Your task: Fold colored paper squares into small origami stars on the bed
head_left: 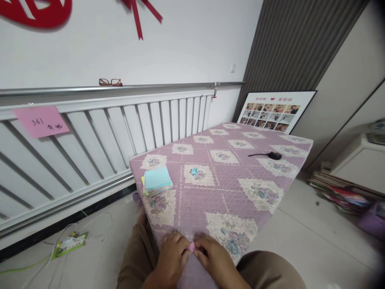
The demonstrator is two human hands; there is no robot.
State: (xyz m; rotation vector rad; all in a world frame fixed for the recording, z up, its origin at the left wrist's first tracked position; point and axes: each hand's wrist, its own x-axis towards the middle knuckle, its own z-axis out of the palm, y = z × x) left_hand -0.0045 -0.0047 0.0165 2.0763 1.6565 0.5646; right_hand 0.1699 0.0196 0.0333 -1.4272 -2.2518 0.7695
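Note:
At the near end of the cloth-covered table, my left hand (172, 253) and my right hand (214, 253) meet with fingers closed on a small pink piece of folded paper (191, 246). Each hand pinches one side of it, and the fingers cover most of its shape. Farther up the cloth lies a small folded blue paper (194, 171). To its left sits a stack of coloured paper sheets (158, 179), light blue on top, with yellow and pink edges showing below.
The purple floral tablecloth (207, 196) covers the table. A black coiled item with a strap (274, 155) lies toward its right side. Along the left runs a white radiator (117, 132) bearing a pink note (41, 121); glasses (110, 82) rest on the pipe above. A photo board (275, 112) leans behind.

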